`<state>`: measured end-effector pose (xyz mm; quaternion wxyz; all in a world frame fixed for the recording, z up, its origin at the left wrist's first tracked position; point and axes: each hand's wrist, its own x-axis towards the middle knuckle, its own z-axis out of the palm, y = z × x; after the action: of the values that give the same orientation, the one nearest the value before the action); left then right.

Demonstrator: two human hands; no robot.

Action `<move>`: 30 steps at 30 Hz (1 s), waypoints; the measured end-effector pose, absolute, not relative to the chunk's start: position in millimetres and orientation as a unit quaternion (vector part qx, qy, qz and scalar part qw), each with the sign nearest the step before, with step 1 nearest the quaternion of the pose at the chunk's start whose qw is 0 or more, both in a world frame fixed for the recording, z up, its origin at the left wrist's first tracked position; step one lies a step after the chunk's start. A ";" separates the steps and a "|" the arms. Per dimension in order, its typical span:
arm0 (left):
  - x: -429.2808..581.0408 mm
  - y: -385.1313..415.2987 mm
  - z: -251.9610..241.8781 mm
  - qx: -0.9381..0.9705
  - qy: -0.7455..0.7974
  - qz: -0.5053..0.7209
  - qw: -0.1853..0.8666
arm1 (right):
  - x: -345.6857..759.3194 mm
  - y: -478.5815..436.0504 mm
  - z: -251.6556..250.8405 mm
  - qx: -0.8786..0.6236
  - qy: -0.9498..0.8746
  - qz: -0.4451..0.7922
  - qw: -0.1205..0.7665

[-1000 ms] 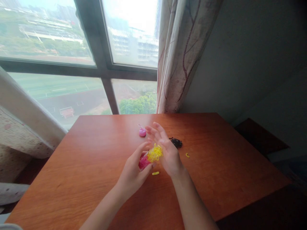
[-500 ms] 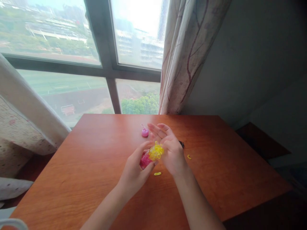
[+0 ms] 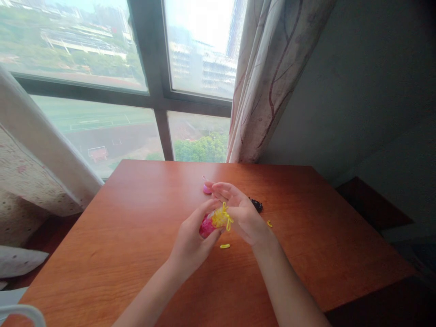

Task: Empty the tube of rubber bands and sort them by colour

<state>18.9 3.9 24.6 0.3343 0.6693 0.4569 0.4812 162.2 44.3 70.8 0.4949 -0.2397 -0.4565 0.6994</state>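
Note:
Above the middle of the wooden table [image 3: 119, 236], my left hand [image 3: 190, 243] is closed around a small container of pink rubber bands [image 3: 206, 226]. A clump of yellow rubber bands [image 3: 221, 218] sits at its mouth, against the palm of my right hand [image 3: 243, 213]. My right hand is cupped beside the container with its fingers stretched out to the left. A few yellow loops hang from the clump.
A pink lid [image 3: 206, 188] lies just beyond my fingers. A dark clump of bands [image 3: 256, 205] lies behind my right hand. Two loose yellow bands [image 3: 225, 246] [image 3: 269, 223] lie on the table. A window and a curtain [image 3: 262, 81] stand behind the table.
My right hand has tilted and lowered, its fingers now pointing left over the container. The yellow clump looks smaller and more gathered. The view has shifted slightly.

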 end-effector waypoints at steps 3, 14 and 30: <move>18.9 3.3 25.7 0.668 0.460 0.487 0.324 | 164.4 46.0 69.2 -0.244 -0.438 0.725 0.472; 18.7 5.4 25.6 0.669 0.468 0.486 0.312 | 180.5 57.0 80.1 -0.371 -0.552 0.658 0.354; 20.2 5.7 29.7 0.620 0.451 0.500 0.402 | 197.0 56.9 93.1 -0.355 -0.590 0.623 0.371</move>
<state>20.2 5.7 29.7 0.4022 0.6200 0.4512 0.5002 197.0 56.9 93.1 0.3712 -0.3547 -0.5898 0.6234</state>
